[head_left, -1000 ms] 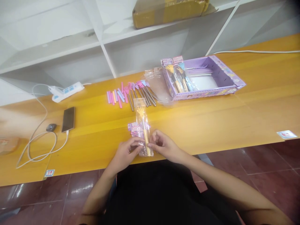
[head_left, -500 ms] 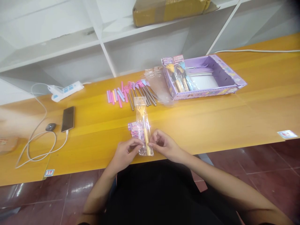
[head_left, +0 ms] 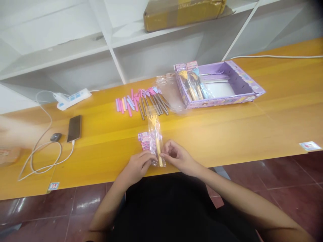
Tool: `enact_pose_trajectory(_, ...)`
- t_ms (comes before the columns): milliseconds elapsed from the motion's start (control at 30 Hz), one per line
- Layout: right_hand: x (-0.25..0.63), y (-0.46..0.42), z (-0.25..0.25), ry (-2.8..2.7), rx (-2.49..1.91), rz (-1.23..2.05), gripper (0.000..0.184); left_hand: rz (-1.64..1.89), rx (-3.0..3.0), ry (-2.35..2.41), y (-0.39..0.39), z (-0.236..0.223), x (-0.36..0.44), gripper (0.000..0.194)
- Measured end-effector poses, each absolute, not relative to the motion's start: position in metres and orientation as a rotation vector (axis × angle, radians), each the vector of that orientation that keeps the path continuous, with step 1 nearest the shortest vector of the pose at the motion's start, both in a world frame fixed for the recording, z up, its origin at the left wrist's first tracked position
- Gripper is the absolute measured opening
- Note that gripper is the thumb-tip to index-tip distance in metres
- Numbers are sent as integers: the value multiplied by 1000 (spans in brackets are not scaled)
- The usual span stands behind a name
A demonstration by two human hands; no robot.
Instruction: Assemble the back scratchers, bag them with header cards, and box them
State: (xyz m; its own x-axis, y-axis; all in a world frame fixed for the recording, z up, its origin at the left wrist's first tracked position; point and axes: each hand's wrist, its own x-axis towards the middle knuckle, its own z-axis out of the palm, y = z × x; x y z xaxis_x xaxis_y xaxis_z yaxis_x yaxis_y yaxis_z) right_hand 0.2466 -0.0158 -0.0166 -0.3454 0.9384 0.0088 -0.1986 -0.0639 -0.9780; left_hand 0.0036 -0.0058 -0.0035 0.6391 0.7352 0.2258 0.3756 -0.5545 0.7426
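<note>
A yellow back scratcher (head_left: 158, 144) with a hand-shaped head lies inside a clear plastic bag (head_left: 154, 129), near the table's front edge. At the bag's lower left edge, my left hand (head_left: 138, 166) pinches the plastic. From the other side my right hand (head_left: 178, 157) has thumb and fingertips closed on the bag beside the handle. Small pink and purple printed cards (head_left: 144, 140) lie to the left, partly under the bag. Behind it are several back scratchers (head_left: 154, 97) with metal rods and pink, purple or blue heads, next to several coloured tubes (head_left: 123, 105).
A purple box (head_left: 225, 98) with bagged back scratchers stands at the back right, clear bags (head_left: 171, 92) beside it. On the left are a phone (head_left: 74, 128), a mouse (head_left: 56, 136), a white cable and a power strip (head_left: 74, 99). A taped carton (head_left: 184, 13) sits on the shelf.
My left hand has shifted slightly right along the bag's lower edge, its fingers now lying more over the plastic. My right hand stays almost in place; the bagged back scratcher has hardly moved.
</note>
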Motion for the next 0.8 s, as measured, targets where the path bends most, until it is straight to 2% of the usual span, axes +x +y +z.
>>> enact_pose_trajectory(800, 246, -19, -16, -1319, -913, 1518, 35, 709, 2289, 852, -7, -4, 5, 28)
